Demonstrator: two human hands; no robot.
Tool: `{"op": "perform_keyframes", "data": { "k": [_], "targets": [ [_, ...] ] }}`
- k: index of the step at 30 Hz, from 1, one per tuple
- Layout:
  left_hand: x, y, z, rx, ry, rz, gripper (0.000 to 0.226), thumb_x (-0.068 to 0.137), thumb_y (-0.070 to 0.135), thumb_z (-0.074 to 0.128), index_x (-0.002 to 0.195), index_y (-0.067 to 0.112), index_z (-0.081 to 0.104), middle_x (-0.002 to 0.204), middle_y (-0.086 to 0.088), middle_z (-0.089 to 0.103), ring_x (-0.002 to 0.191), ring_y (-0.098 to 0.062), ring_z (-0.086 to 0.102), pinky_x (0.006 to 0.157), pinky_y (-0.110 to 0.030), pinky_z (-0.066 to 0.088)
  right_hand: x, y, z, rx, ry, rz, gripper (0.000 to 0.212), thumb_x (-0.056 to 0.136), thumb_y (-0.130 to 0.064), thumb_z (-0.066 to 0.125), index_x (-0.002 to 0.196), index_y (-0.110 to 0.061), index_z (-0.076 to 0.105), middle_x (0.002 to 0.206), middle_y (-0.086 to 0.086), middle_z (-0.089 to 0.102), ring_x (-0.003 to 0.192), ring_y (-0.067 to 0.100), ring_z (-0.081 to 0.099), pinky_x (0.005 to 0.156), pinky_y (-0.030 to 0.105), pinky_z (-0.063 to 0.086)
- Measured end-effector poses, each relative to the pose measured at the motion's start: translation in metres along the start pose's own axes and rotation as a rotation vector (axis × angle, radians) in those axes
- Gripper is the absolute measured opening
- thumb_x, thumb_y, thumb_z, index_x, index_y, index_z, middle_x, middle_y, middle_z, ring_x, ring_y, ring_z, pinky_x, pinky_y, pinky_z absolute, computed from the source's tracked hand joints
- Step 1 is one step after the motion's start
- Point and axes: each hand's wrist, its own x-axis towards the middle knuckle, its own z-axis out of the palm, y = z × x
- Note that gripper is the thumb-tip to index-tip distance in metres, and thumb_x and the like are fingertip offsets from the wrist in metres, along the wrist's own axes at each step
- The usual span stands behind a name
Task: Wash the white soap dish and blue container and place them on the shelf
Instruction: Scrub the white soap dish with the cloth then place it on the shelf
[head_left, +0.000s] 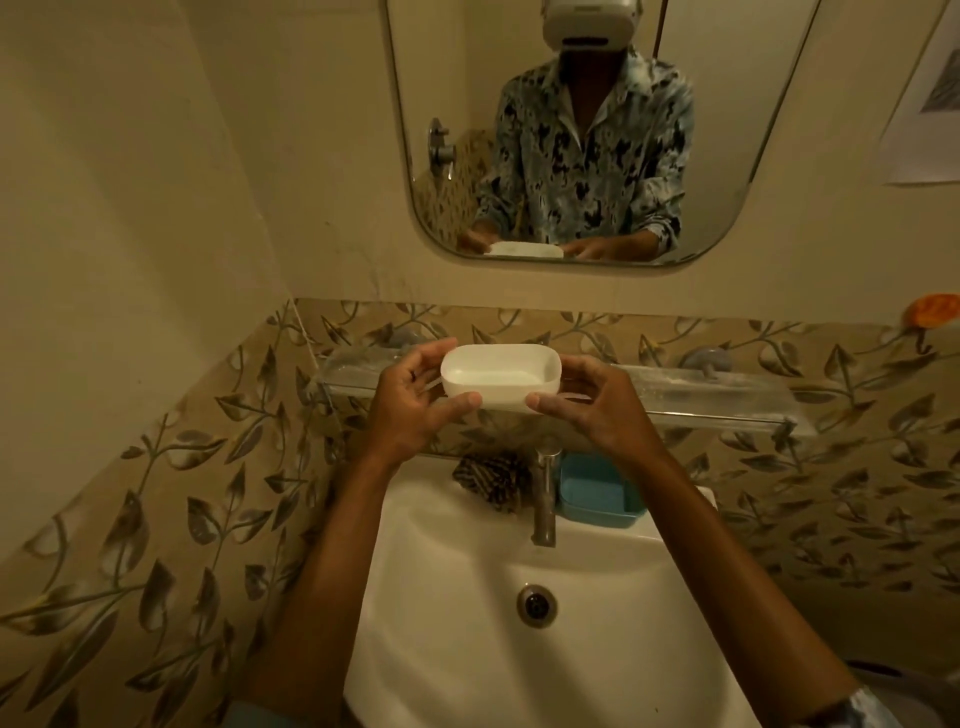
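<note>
On my feed I count two hands, and both are on the one white soap dish. The left hand grips its left end, with the thumb under the near edge and the fingers curled round the far side. The right hand grips the right end the same way, its thumb against the near wall. The dish is upright, open side up, and looks empty inside. It is held level right at the single clear shelf that runs along the leaf-patterned tiles. I cannot tell from here whether its base touches the shelf or sits just over it. Two bluish mounts hold that shelf to the wall, one behind the left hand and one further right. Below, one blue container sits on the back ledge of the white sink, just beside the one metal tap, on its right. It is open and upright. On the tap's left, one dark patterned cloth lies bunched on the ledge. The basin has one drain near its centre. Above the shelf hangs one mirror, and along its bottom edge it reflects the dish and both hands. One sheet of paper is stuck on the wall at upper right. One orange object shows at the right edge, too blurred for me to name.
</note>
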Motion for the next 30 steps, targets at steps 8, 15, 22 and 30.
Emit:
{"op": "perform_keyframes", "data": {
  "k": [8,15,22,30],
  "targets": [
    [0.027,-0.005,-0.002,0.314,0.037,-0.008,0.078,0.064,0.023,0.085,0.134,0.02,0.049,0.132,0.003,0.057,0.117,0.0,0.053,0.08,-0.033,0.054,0.035,0.003,0.002,-0.193,0.052,-0.039,0.064,0.065,-0.028,0.085,0.121,-0.012,0.06,0.117,0.002,0.064,0.103,0.016,0.059,0.076,0.025,0.05],
    [0.042,-0.011,0.0,0.435,-0.044,-0.01,0.078,0.068,0.015,0.081,0.137,0.024,0.044,0.135,0.004,0.053,0.115,-0.004,0.05,0.076,-0.012,0.04,0.049,0.012,0.014,-0.31,0.043,0.066,0.059,0.063,-0.029,0.086,0.116,-0.014,0.065,0.115,0.002,0.067,0.099,0.016,0.057,0.088,0.051,0.05],
    [0.047,-0.019,0.0,0.516,-0.07,-0.034,0.078,0.071,0.013,0.079,0.139,0.022,0.042,0.135,0.0,0.052,0.115,-0.005,0.047,0.089,-0.021,0.042,0.057,0.022,0.02,-0.396,-0.007,0.116,0.059,0.059,-0.038,0.085,0.11,-0.014,0.068,0.109,0.004,0.069,0.101,0.023,0.06,0.089,0.054,0.047],
    [0.044,-0.022,0.002,0.602,-0.096,-0.035,0.073,0.074,0.014,0.076,0.139,0.021,0.042,0.135,-0.003,0.053,0.116,-0.01,0.05,0.091,-0.027,0.045,0.051,0.017,0.018,-0.523,-0.045,0.174,0.053,0.068,-0.038,0.081,0.112,-0.013,0.065,0.116,0.005,0.066,0.115,0.026,0.053,0.105,0.053,0.021]
  ]
}}
